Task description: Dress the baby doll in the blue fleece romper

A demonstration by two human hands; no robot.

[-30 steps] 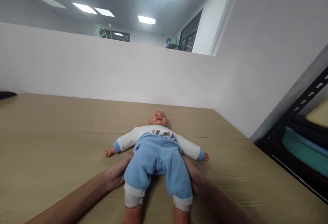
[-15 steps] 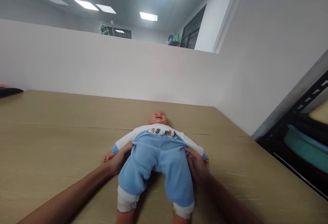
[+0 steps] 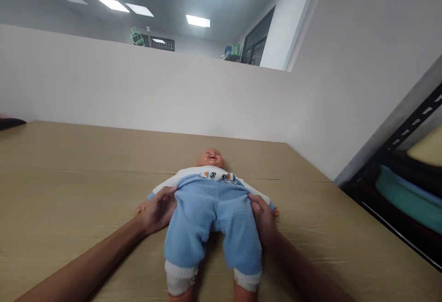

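A baby doll (image 3: pixel 211 157) lies on its back on the wooden table, its head toward the wall and its legs toward me. It wears a white top (image 3: pixel 217 174) with a printed face and blue cuffs, and fuzzy blue trousers (image 3: pixel 196 210) with white leg ends. At the waist's left side, my left hand (image 3: pixel 160 207) is closed on the trousers' edge. My right hand (image 3: pixel 262 214) pinches the waistband on the opposite side. Fingers of both hands are partly hidden behind the cloth. The doll's feet are out of view.
The wooden table (image 3: pixel 86 173) meets a low white wall (image 3: pixel 155 95) at the back. On the right stands a black metal rack (image 3: pixel 397 145) holding a teal basin (image 3: pixel 407 196) and something pale yellow (image 3: pixel 428 148). A dark object (image 3: pixel 12 123) sits at the far left edge.
My left hand has moved slightly up along the waist, and more of its palm shows. The doll's left-side leg has shifted a little to the right. My right hand keeps its hold.
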